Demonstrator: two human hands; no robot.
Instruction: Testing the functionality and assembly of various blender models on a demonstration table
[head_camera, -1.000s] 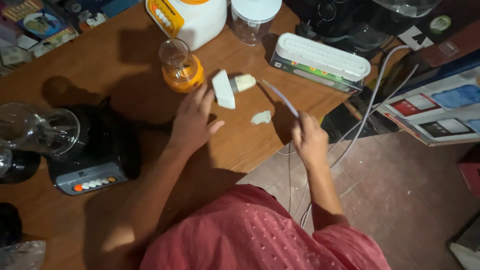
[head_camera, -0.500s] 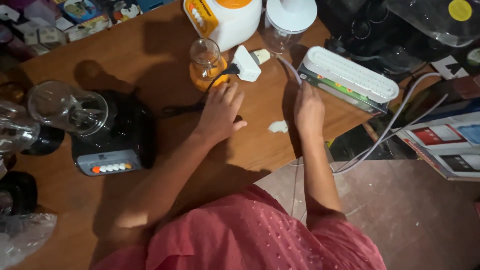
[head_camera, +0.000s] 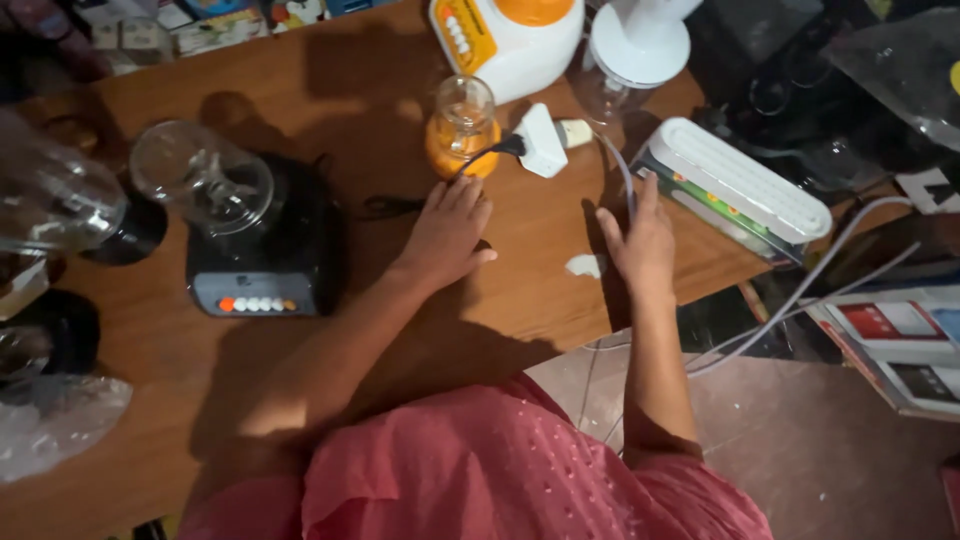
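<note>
Your left hand (head_camera: 447, 232) lies flat and open by the black cord (head_camera: 480, 155); your right (head_camera: 640, 240), open too, touches the white cable (head_camera: 622, 175). Both on the counter (head_camera: 350, 100); light, limp; pinch near the adapter (head_camera: 540, 140).

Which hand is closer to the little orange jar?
Left. The left hand lies flat just below the orange jar, fingertips almost at its base. The right hand is farther off, by the grey cable.

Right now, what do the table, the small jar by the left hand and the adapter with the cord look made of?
Table: wood or wood veneer, brown with faint grain, semi-matte.
Small jar: clear glass or hard plastic, see-through with glints, on an orange base.
Adapter: white moulded plastic, smooth and opaque.
Cord: pale, flexible rubbery sheath.
</note>
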